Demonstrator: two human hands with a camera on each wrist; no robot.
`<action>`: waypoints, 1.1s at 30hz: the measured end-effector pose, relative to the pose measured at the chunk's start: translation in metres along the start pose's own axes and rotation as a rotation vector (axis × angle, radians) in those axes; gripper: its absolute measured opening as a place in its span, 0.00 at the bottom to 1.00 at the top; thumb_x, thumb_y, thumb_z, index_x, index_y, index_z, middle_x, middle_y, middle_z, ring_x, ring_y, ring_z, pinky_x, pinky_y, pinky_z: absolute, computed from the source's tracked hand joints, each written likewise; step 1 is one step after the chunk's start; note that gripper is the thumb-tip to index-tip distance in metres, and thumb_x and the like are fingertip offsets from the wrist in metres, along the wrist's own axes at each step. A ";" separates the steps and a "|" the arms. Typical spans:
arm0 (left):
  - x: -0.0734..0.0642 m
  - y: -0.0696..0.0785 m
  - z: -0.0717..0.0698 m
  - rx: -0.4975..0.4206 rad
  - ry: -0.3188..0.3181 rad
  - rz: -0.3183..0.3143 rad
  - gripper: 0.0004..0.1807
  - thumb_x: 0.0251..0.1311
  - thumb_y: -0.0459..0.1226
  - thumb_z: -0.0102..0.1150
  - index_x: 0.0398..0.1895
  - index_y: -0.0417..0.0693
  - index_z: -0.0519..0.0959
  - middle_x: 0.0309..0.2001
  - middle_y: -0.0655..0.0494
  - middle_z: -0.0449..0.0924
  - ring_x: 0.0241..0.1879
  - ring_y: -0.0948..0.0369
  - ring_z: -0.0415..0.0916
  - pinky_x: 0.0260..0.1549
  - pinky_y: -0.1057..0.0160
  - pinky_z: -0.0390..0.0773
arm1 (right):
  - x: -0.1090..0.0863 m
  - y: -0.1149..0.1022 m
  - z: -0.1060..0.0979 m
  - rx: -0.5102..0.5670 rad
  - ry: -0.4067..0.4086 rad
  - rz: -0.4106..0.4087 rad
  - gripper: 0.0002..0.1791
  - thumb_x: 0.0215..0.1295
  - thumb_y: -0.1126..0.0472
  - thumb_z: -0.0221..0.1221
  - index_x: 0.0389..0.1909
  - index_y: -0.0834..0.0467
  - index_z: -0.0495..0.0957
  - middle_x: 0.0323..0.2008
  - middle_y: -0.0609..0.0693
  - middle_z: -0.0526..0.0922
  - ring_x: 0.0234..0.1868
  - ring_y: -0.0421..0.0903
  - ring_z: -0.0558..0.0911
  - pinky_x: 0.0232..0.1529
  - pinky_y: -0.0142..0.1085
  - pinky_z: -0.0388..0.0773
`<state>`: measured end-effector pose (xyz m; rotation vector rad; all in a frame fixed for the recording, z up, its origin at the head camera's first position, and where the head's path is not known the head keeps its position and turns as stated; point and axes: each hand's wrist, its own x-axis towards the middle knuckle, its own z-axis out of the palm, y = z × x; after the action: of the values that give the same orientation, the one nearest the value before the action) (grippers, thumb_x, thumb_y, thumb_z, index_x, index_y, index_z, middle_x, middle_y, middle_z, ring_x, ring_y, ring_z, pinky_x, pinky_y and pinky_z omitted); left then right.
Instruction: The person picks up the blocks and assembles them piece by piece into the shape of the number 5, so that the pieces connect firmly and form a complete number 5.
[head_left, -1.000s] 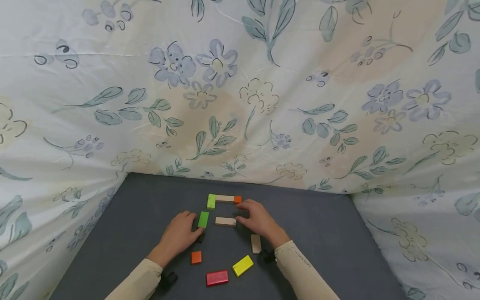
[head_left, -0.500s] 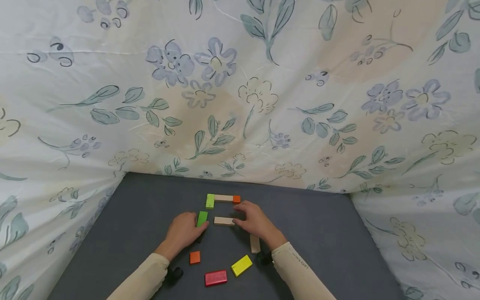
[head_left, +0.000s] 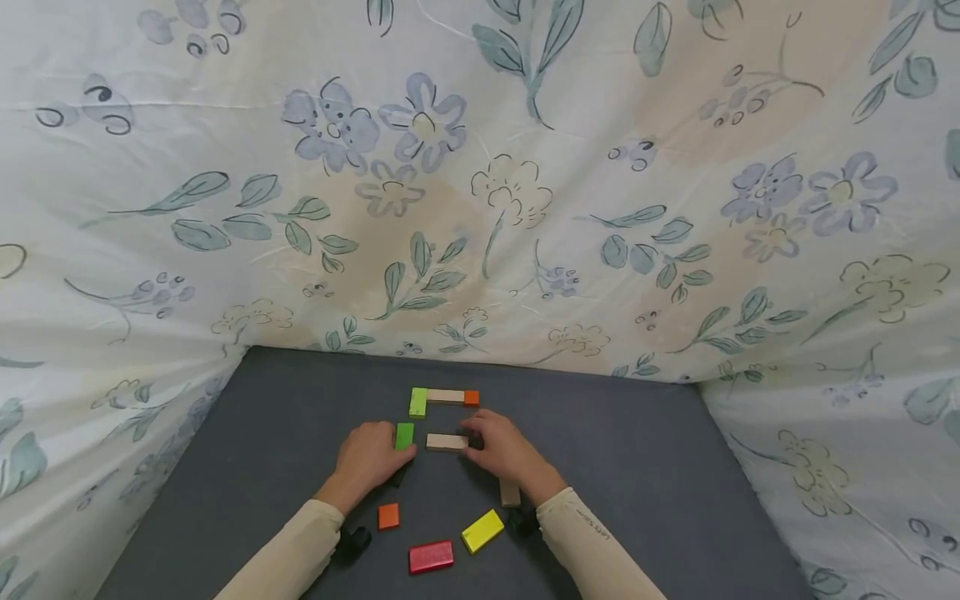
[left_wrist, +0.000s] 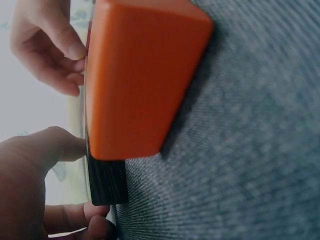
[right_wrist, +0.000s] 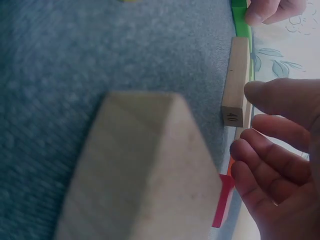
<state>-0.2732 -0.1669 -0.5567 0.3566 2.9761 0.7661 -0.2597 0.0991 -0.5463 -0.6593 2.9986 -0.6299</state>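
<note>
My left hand (head_left: 366, 458) pinches a bright green block (head_left: 404, 436), thumb on its right side and fingers on its left. A black block (left_wrist: 107, 182) lies just in front of that hand, mostly covered in the head view. My right hand (head_left: 506, 454) is at the right end of a plain wooden block (head_left: 446, 442) marked 40. Its thumb is at the near side of this block, and its loosely bent fingers are beyond the far side, spread wider than the block. Behind those fingers a red piece (right_wrist: 223, 197) shows only in part.
Farther back, a lime green block (head_left: 417, 402), a wooden block (head_left: 446, 397) and an orange block (head_left: 471, 398) form a row. Nearer lie an orange block (head_left: 388, 517), a red block (head_left: 431, 557), a yellow block (head_left: 482, 531) and another wooden block (head_left: 509, 493). Patterned fabric (head_left: 480, 208) surrounds the table.
My left thumb has come onto the green block, and the hand has closed around it. My right hand has moved slightly left, to the end of the wooden block.
</note>
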 end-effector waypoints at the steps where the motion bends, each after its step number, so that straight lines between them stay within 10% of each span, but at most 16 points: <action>1: 0.000 0.000 0.000 0.003 -0.003 -0.004 0.25 0.65 0.51 0.73 0.18 0.50 0.73 0.18 0.56 0.66 0.17 0.58 0.66 0.19 0.62 0.62 | 0.000 0.000 0.000 -0.004 -0.001 0.001 0.24 0.71 0.55 0.74 0.64 0.58 0.86 0.52 0.48 0.83 0.44 0.40 0.79 0.49 0.40 0.83; 33: 0.007 0.007 -0.002 0.011 -0.022 -0.009 0.21 0.64 0.50 0.70 0.20 0.51 0.76 0.19 0.56 0.68 0.18 0.58 0.67 0.20 0.61 0.63 | 0.004 -0.001 0.008 0.040 0.012 0.001 0.19 0.71 0.58 0.74 0.60 0.56 0.87 0.46 0.45 0.82 0.39 0.38 0.77 0.42 0.34 0.80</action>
<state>-0.2790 -0.1600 -0.5513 0.3489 2.9605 0.7407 -0.2628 0.0937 -0.5532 -0.6537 2.9884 -0.6935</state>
